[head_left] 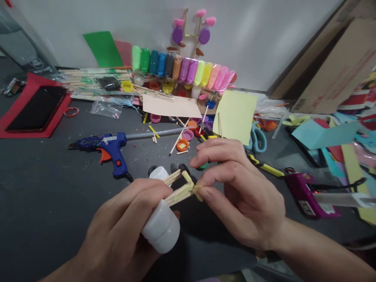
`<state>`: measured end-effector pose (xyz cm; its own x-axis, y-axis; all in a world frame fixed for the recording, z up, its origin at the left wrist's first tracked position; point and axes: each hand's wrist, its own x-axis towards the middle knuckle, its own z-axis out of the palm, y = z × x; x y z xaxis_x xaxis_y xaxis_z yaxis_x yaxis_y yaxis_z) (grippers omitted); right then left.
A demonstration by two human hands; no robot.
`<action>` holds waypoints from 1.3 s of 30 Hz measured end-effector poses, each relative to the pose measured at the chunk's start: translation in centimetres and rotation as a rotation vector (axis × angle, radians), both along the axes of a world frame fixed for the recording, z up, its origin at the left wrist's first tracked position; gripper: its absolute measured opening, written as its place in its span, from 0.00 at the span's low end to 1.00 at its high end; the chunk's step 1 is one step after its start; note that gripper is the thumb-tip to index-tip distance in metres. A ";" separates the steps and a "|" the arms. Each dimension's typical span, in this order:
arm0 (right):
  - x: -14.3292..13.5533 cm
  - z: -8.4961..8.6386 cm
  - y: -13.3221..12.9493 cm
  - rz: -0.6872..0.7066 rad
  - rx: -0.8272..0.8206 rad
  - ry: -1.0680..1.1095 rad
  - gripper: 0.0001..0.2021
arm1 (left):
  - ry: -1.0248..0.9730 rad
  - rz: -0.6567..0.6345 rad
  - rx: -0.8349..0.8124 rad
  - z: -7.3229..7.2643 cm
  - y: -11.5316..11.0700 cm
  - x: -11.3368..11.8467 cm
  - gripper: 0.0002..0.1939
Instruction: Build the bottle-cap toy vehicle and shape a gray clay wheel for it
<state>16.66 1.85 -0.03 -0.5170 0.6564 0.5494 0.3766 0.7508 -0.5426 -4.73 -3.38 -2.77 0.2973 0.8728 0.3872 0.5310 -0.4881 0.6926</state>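
My left hand (129, 219) is wrapped around a small craft build made of thin wooden sticks (180, 194) and white round plastic pieces (163, 227). A second white piece (159, 173) shows behind my fingers, with dark round parts next to it. At the far end of the sticks, my right hand (243, 188) pinches a small pale-yellow piece (199, 192) between thumb and index finger. Whether it is clay or paper I cannot tell. A short yellowish bar (187, 177) stands across the stick ends. My left fingertips are partly hidden behind the build.
A blue glue gun (116, 147) lies left of centre, a glue stick in its back. Coloured clay packs (183, 70) line the wall behind bottle caps (188, 135) and loose sticks. Blue scissors (258, 137), a yellow cutter (270, 169) and a purple device (308, 196) lie rightward.
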 end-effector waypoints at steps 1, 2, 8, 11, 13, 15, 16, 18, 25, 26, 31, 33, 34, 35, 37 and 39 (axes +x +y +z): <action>-0.1 -0.2 0.0 0.011 -0.044 0.036 0.05 | -0.005 -0.002 -0.002 0.0 0.0 0.0 0.09; -0.2 -0.3 0.1 0.021 -0.083 0.067 0.05 | -0.012 -0.003 0.005 -0.1 0.0 -0.1 0.09; -0.2 -0.8 0.5 -0.051 -0.263 0.222 0.06 | 0.005 0.032 0.030 0.0 0.3 -0.1 0.07; 0.0 -0.9 0.7 -0.069 -0.273 0.252 0.06 | 0.029 0.088 0.054 0.3 0.6 0.0 0.07; 0.1 -0.9 0.9 -0.072 -0.294 0.262 0.06 | 0.038 0.126 0.054 0.4 0.7 0.1 0.06; 0.1 -0.9 1.1 -0.066 -0.346 0.252 0.05 | 0.037 0.153 0.028 0.3 0.6 0.1 0.05; 0.1 -0.9 1.2 -0.060 -0.377 0.244 0.04 | 0.024 0.165 0.002 0.3 0.5 0.1 0.06; 0.2 -0.9 1.5 -0.070 -0.421 0.235 0.04 | -0.027 0.204 -0.076 0.2 0.2 0.2 0.08; 1.7 0.6 2.7 -0.256 -0.316 0.394 0.07 | -0.372 0.457 -0.447 0.7 -0.3 1.4 0.13; 2.2 1.0 2.8 -0.279 -0.249 0.412 0.08 | -0.435 0.473 -0.500 0.8 -0.2 1.6 0.14; 5.6 2.9 2.8 -0.443 0.003 0.333 0.06 | -0.641 0.535 -0.654 0.8 -0.1 1.5 0.16; 7.3 3.1 2.3 -0.530 0.015 0.124 0.05 | -0.677 0.464 -0.661 0.1 0.0 0.7 0.18; 8.2 2.9 2.0 -0.562 0.012 -0.005 0.06 | -0.708 0.380 -0.655 -0.3 0.1 0.2 0.18; 9.2 2.6 1.7 -0.568 -0.028 -0.190 0.09 | -0.759 0.257 -0.664 -0.6 0.3 -0.2 0.19; 11.0 1.5 0.9 -0.560 -0.067 -0.467 0.10 | -0.876 0.128 -0.696 -1.1 0.5 -0.7 0.19; 12.8 0.1 0.0 -0.578 -0.064 -0.623 0.12 | -0.964 0.106 -0.725 -1.1 0.7 -0.7 0.18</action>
